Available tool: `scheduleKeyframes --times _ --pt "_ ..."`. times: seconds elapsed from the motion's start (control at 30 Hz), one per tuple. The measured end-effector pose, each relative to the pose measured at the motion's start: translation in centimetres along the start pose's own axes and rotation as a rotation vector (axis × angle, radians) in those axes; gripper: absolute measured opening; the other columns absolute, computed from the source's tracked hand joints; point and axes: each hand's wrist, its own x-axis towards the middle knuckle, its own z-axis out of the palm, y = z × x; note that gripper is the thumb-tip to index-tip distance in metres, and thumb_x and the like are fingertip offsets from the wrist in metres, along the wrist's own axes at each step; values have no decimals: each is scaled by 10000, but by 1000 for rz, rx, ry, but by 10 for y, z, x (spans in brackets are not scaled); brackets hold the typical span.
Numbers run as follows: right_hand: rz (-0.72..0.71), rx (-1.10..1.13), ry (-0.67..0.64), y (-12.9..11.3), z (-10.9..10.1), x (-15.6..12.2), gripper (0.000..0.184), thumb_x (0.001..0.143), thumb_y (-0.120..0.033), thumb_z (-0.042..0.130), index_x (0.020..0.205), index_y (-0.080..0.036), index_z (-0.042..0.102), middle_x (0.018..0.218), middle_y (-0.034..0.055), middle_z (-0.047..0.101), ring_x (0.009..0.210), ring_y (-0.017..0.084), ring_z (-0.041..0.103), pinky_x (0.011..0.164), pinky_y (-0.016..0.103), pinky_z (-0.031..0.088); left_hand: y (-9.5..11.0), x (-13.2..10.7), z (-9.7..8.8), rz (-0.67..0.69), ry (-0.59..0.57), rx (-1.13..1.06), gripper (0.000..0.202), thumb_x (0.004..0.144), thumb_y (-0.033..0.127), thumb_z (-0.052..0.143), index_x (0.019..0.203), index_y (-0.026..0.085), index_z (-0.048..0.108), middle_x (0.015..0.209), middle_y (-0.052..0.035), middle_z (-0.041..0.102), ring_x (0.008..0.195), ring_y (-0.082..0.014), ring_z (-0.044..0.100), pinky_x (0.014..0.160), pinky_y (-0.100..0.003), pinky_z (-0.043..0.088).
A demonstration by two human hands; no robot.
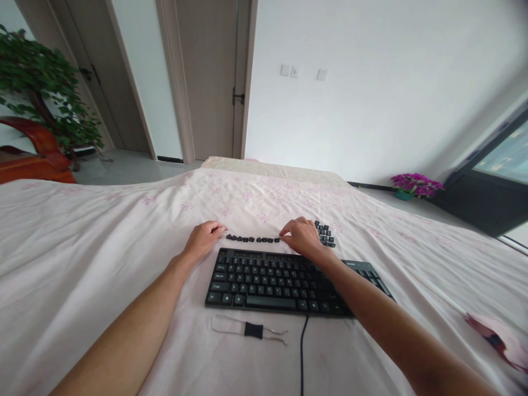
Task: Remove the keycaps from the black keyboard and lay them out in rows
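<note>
My left hand [205,237] rests on the cloth, fingers curled, its tips just beyond the left end of a row of black keycaps [251,240]. At the row's right end is my right hand [302,235], thumb and forefinger drawn together close to the last keycap. Whatever either set of fingertips may hold is hidden. Nearer to me lies a black keyboard [270,302], its front row of function keys without caps; my right forearm covers part of its right side. In front of it is a wire keycap puller [253,330] with a black grip.
A cluster of loose keycaps [326,236] lies right of my right hand. The keyboard's cable [302,357] runs toward me. Everything sits on a wrinkled pale bedsheet [124,242]. At the right edge is a pink item [497,338].
</note>
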Motion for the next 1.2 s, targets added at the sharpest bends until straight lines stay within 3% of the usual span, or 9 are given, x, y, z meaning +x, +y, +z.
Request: scheduleKeyframes --times 0.4,0.6,1.2 --pt "12 9 -33 3 1 -6 138 806 -338 629 846 -312 759 971 8 708 1067 245 502 918 372 290 2 -1 -1 -10 -9 5 288 818 386 484 885 226 713 897 -11 735 809 -186 658 755 -258 452" --pt "49 37 23 15 -5 -6 187 833 -342 585 921 -320 749 1008 5 709 1081 259 506 920 381 306 -1 0 0 -11 -11 1 291 822 405 488 881 231 714 879 -1 733 800 -180 657 751 -247 451" --pt "20 -2 28 17 -5 -13 113 764 -298 652 800 -311 758 961 0 702 1049 253 479 896 375 280 -2 1 0 16 -19 14 309 831 402 478 901 213 712 892 -18 733 793 -180 649 750 -254 446"
